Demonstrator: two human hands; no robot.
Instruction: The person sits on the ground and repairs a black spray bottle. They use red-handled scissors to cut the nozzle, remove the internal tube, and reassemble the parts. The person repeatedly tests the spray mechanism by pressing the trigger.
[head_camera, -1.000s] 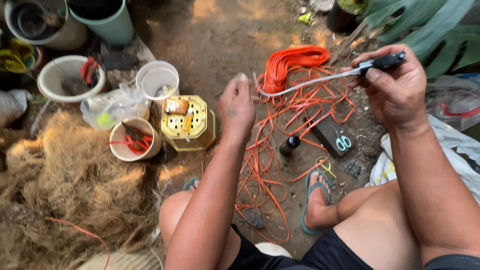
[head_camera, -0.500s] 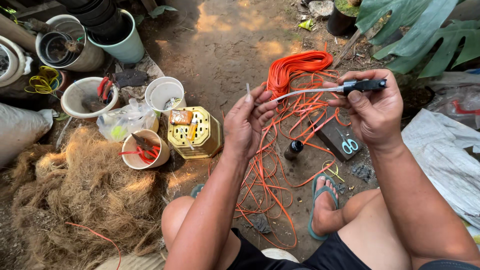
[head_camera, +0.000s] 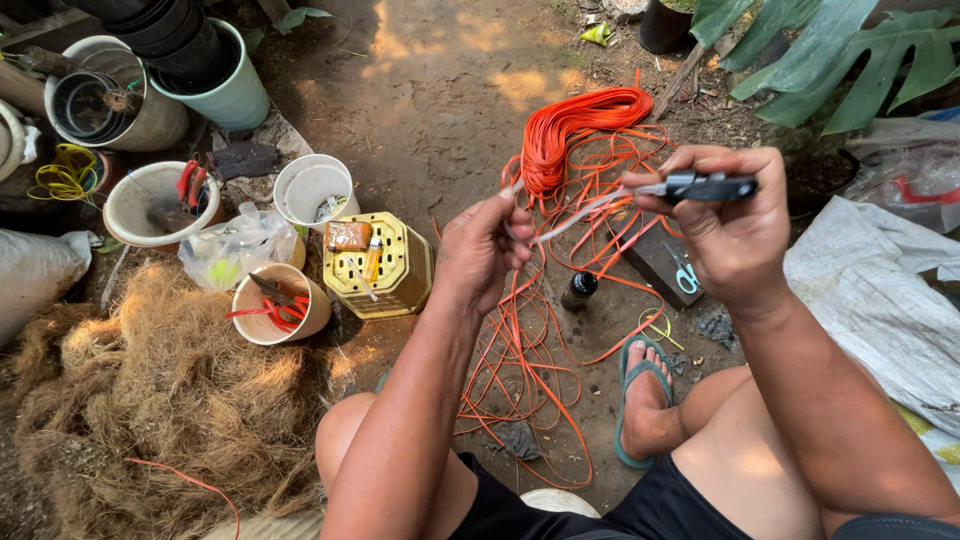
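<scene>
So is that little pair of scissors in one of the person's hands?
No, the scissors lie on a dark block on the ground, while the right hand holds a black-handled tool.

The knife (head_camera: 700, 187) in the right hand (head_camera: 735, 240) has a matt black handle that looks like plastic and a pale, dull metal blade, whose tip meets the fingers of the left hand (head_camera: 485, 250). The orange cord (head_camera: 575, 130) looks like smooth, slightly glossy plastic, the yellow box (head_camera: 385, 270) is perforated plastic with a satin sheen, the cups (head_camera: 310, 190) are smooth white plastic, and the bag (head_camera: 235, 250) is clear, crinkled, shiny film. The fibre heap (head_camera: 140, 400) is coarse, dry and matt brown, the ground (head_camera: 440, 90) is rough bare earth, and the sack (head_camera: 880, 300) at the right looks like woven white plastic cloth.
</scene>
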